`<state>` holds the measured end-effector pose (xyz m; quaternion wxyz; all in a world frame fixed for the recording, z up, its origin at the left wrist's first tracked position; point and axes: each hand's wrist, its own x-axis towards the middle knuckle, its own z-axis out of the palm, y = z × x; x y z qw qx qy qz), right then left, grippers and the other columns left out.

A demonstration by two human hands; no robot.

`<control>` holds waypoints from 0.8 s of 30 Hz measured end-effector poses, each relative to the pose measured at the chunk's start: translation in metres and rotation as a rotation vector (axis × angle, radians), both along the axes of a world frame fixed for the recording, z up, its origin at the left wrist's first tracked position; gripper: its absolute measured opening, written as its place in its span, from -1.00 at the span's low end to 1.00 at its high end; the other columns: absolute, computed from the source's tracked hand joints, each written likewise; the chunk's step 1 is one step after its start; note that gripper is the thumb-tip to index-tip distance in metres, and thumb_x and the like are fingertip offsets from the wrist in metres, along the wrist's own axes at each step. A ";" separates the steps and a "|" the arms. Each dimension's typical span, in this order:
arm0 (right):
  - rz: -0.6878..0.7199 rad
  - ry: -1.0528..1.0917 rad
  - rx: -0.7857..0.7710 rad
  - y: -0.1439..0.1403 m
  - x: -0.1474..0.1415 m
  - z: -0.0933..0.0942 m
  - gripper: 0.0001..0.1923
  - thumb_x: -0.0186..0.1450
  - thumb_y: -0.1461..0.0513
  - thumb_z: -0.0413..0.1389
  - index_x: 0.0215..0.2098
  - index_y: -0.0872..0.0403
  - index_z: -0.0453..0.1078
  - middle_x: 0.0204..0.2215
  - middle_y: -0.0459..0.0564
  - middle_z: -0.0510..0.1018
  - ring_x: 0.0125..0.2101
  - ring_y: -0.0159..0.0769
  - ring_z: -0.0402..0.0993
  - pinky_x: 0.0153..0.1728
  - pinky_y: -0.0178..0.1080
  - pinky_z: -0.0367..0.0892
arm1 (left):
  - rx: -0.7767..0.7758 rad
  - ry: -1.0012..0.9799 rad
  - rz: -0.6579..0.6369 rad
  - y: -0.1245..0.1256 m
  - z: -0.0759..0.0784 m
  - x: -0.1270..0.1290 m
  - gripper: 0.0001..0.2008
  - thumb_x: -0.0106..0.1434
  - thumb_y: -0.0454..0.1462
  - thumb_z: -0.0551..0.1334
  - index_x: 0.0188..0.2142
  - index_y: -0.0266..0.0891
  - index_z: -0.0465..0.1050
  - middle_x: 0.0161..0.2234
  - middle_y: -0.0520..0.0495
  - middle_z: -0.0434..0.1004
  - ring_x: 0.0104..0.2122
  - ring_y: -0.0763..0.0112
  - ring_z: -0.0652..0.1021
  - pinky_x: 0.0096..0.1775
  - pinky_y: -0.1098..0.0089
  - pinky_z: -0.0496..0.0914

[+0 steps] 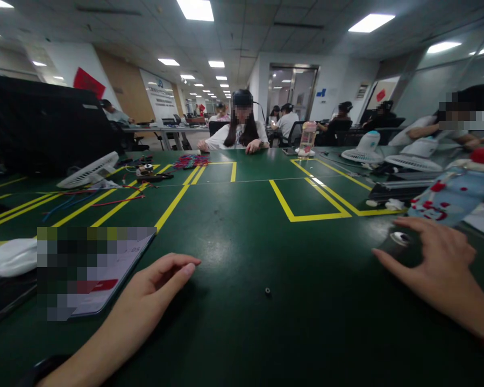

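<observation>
Dark round part (401,244), a black piece with a pale oval spot on top, lies near the right edge of the green table (242,226) under the right hand (435,263). That hand is spread flat, fingers fanned over the piece and touching it, not closed around it. The left hand (161,279) rests on the table near the front edge, open and loosely curled, holding nothing, just beside a phone (105,274) lying flat at the front left.

To handle the piece well, my judgement is that the fingers should close on its rim rather than press on top, so it does not skid on the smooth surface.

A tiny dark screw (268,291) sits loose between the two hands and could easily roll or be brushed away. Near the right edge, behind the hand, lies a blue cloth with red spots (447,196). White fan grilles (91,169) and red and blue wires (105,201) lie toward the left far side, a water bottle (307,137) stands near the far edge, and a person (237,134) sits there, hands on the table. Yellow tape lines (302,215) mark the middle.
</observation>
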<state>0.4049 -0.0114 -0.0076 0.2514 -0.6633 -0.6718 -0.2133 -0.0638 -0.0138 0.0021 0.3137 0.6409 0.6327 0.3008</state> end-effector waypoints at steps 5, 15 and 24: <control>0.489 -0.051 -0.226 -0.009 -0.111 0.005 -0.52 0.21 -0.02 0.08 0.09 -0.19 0.26 0.10 -0.07 0.27 0.07 -0.15 0.18 0.01 -0.02 0.08 | 0.005 0.019 -0.017 0.000 -0.002 0.000 -0.68 0.27 0.02 0.11 -0.13 -0.05 0.45 -0.38 0.07 0.47 -0.34 0.30 0.46 -0.29 0.39 0.30; 0.556 0.135 -0.283 0.008 -0.113 0.028 -0.76 0.28 0.08 0.01 -0.19 -0.05 0.42 -0.17 -0.08 0.46 -0.11 -0.33 0.34 -0.08 -0.16 0.18 | -0.006 0.020 -0.025 -0.001 -0.002 0.000 -0.68 0.28 0.03 0.09 -0.15 -0.07 0.44 -0.37 0.07 0.47 -0.36 0.31 0.45 -0.31 0.40 0.30; -0.243 0.273 -0.430 -0.003 0.011 0.044 -0.55 0.23 -0.11 -0.05 -0.12 -0.05 0.42 -0.21 -0.03 0.52 -0.32 -0.30 0.45 -0.32 -0.24 0.28 | 0.013 0.020 -0.044 -0.001 -0.004 0.004 -0.71 0.28 0.00 0.11 -0.18 -0.07 0.44 -0.31 0.07 0.48 -0.32 0.32 0.45 -0.24 0.39 0.27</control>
